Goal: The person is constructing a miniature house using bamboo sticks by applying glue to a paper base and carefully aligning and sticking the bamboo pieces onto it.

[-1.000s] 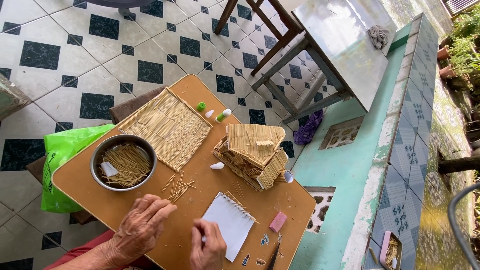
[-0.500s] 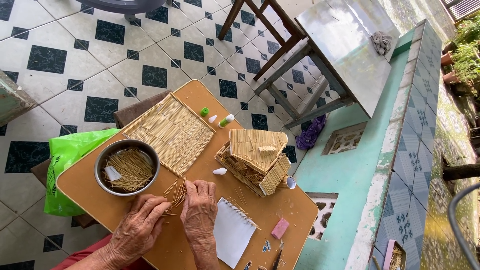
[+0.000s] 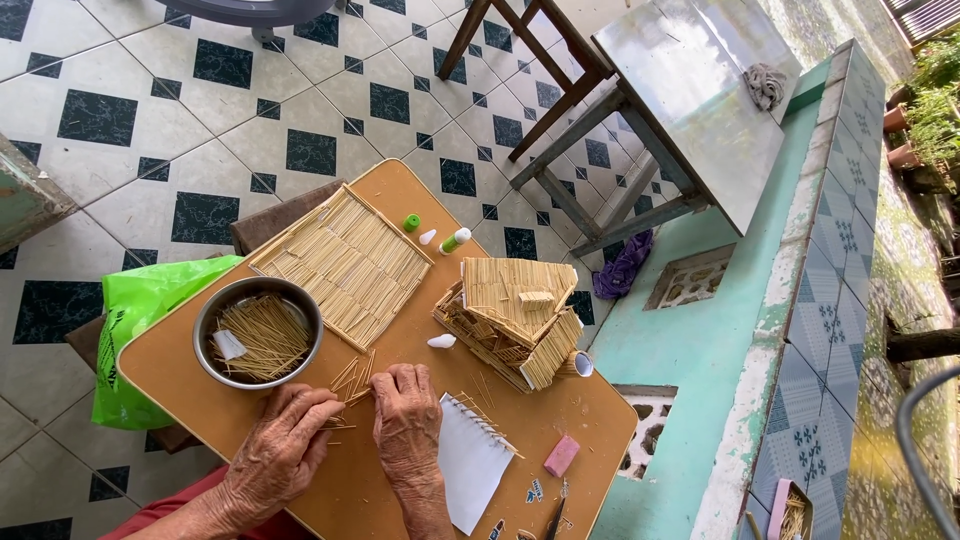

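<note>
Both hands rest palm-down on the brown wooden surface (image 3: 200, 375), side by side at its 6 o'clock edge. The left hand (image 3: 285, 450) lies with fingers loosely bent, their tips touching a small scatter of loose thin sticks (image 3: 350, 380); whether any stick is pinched cannot be told. The right hand (image 3: 408, 415) is just beside it at 3 o'clock, fingers curled together with tips on the same sticks; no grip is visible. At 10 o'clock of the hands stands a round metal bowl (image 3: 205, 330) holding more sticks and a white scrap. At 12 o'clock lies a flat woven stick panel (image 3: 345, 262). At 2 o'clock stands a small stick-built house model (image 3: 510, 315), with a white cap (image 3: 441, 341) just beside it. A white spiral notepad (image 3: 470, 460) touches the right wrist at 4 o'clock; a pink eraser (image 3: 561, 455) lies further right. A green-capped glue bottle (image 3: 456, 240) lies near the far edge.
</note>
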